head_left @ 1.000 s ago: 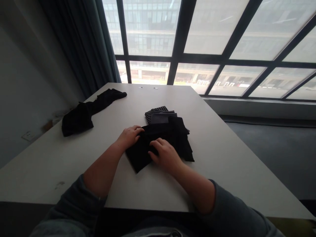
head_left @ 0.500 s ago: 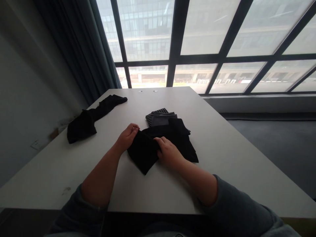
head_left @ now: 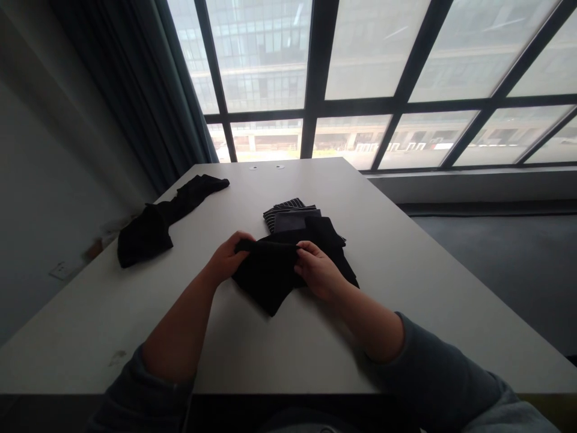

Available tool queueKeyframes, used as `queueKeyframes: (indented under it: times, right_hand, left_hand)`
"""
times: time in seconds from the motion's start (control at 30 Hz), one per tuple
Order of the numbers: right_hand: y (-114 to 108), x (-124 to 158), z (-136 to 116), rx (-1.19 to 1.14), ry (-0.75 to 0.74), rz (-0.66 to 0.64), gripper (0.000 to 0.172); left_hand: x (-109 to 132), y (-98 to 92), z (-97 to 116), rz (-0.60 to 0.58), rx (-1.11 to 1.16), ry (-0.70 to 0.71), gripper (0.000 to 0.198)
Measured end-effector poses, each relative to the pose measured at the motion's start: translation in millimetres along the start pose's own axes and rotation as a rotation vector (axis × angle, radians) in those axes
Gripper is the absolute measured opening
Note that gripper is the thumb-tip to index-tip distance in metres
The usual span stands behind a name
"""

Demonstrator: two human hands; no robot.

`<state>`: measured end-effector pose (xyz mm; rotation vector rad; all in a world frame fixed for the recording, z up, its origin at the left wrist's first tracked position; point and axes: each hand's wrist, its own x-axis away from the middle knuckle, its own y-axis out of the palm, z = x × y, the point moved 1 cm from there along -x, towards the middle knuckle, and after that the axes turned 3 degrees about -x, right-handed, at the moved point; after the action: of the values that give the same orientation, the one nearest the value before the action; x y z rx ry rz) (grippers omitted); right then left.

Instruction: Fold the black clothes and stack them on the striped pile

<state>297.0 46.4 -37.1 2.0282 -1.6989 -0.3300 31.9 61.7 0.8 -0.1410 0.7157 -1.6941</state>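
Note:
A black cloth garment (head_left: 268,278) hangs between my hands, its upper edge stretched across and its lower corner pointing toward me. My left hand (head_left: 226,260) pinches the edge's left end, thumb toward me. At the right end my right hand (head_left: 319,270) grips the same edge between thumb and fingers. Right behind lies more black fabric (head_left: 324,231), partly covered by the held cloth; whether the two are joined I cannot tell. Beyond it are a folded dark grey cloth (head_left: 291,221) and a black-and-white striped cloth (head_left: 282,211), overlapping one another.
Another black garment (head_left: 144,234) lies crumpled along the left edge of the white table (head_left: 252,355). Two small fittings (head_left: 280,167) sit near the table's far edge. A dark curtain (head_left: 148,78) hangs at the back left beside large windows (head_left: 365,54).
My hands have raised the garment's near edge and drawn it level and taut. The right hand has moved slightly up and right along it. The view has shifted slightly.

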Motion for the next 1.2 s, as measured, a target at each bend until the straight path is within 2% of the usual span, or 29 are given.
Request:
queueKeyframes:
  times: [0.07,0.13,0.23,0.33,0.47,0.57,0.67,0.77,0.83,0.93,1.03,1.1,1.2]
  right_hand:
    - [-0.3,0.8,-4.8,-0.030,0.021,-0.067,0.048]
    - [-1.4,1.8,-10.7,-0.041,0.060,-0.145,0.048]
    - [-4.5,3.2,-19.3,-0.043,0.130,-0.232,0.051]
    - [-9.2,5.8,-27.6,0.013,0.159,-0.337,0.051]
    - [-14.3,13.1,-38.7,0.160,0.199,-0.554,0.045]
    - [-14.0,18.1,-46.2,0.352,0.110,-0.622,0.039]
    - [-9.6,20.5,-49.1,0.651,-0.081,-0.608,0.045]
    - [-5.9,21.0,-46.9,0.841,-0.329,-0.503,0.055]
    - [-4.8,21.2,-43.7,0.878,-0.446,-0.465,0.054]
    - [-4.0,21.8,-39.1,0.874,-0.539,-0.420,0.049]
    - [-0.8,23.1,-35.3,0.875,-0.588,-0.336,0.042]
    - [3.3,24.7,-31.9,0.879,-0.612,-0.291,0.039]
    - [10.9,30.4,-25.4,0.850,-0.643,-0.315,0.037]
  left_hand:
    - [-1.3,-2.9,0.3,0.039,0.122,0.000,0.023]
    - [-2.1,-7.1,-2.9,0.049,0.294,-0.067,0.026]
    - [-1.9,-12.0,-10.1,0.011,0.559,-0.184,0.034]
    - [-0.8,-14.6,-13.8,-0.004,0.675,-0.225,0.036]
    - [2.6,-17.3,-13.2,-0.044,0.702,-0.168,0.033]
    - [7.0,-19.9,-12.1,-0.129,0.699,-0.076,0.036]
    - [10.5,-22.3,-7.8,-0.198,0.605,-0.049,0.044]
    - [10.4,-23.6,2.6,-0.289,0.370,-0.064,0.048]
    - [8.8,-23.2,11.3,-0.385,0.176,-0.054,0.044]
    - [6.7,-19.4,21.4,-0.502,-0.051,0.016,0.036]
    - [7.7,-11.7,25.2,-0.478,-0.167,0.051,0.032]
    - [10.3,-3.3,26.6,-0.471,-0.200,0.039,0.045]
    - [15.3,14.7,32.8,-0.491,-0.275,0.088,0.087]
